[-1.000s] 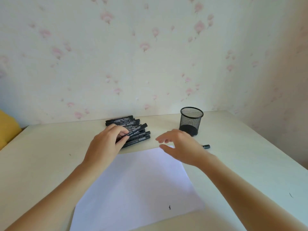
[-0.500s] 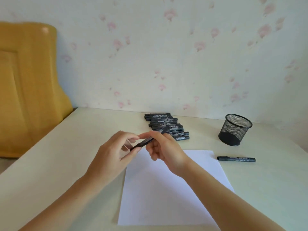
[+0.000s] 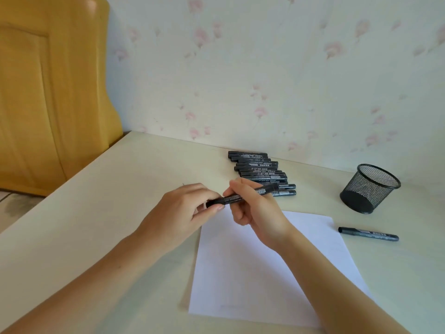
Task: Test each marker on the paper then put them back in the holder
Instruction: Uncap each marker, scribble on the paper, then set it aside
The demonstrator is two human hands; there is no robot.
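Head view, the only one: both hands meet over the top-left corner of the paper (image 3: 265, 266), w/ one black marker (image 3: 243, 196) held across between them, roughly level, tilted up toward the pile. Left hand (image 3: 178, 218) pinches the marker's near end betw. thumb and fingertips; right hand (image 3: 255, 208) has its fingers curled round the barrel. Prob. set up this way to pull the cap off, one hand on each end, right over the paper so the test stroke can follow at once. The rest of the markers (image 3: 261, 173) lie stacked side by side beyond the paper, near the wall, within easy left-hand reach. The holder (image 3: 369, 189), a black mesh cup, stands beyond the paper's top-right corner; it looks empty through the mesh, but can't be sure. One more marker, the loose marker (image 3: 368, 234), lies flat on the table (image 3: 96, 213) just right of the paper, below the holder; whether tested or not, can't tell. Hard to make out: where cap meets barrel, since the left fingers cover that end; the print on the markers is too small to read; lower pile markers are partly hidden behind the right hand, so no sure count. No clear mark shows on the paper, though the arms cover part of it.
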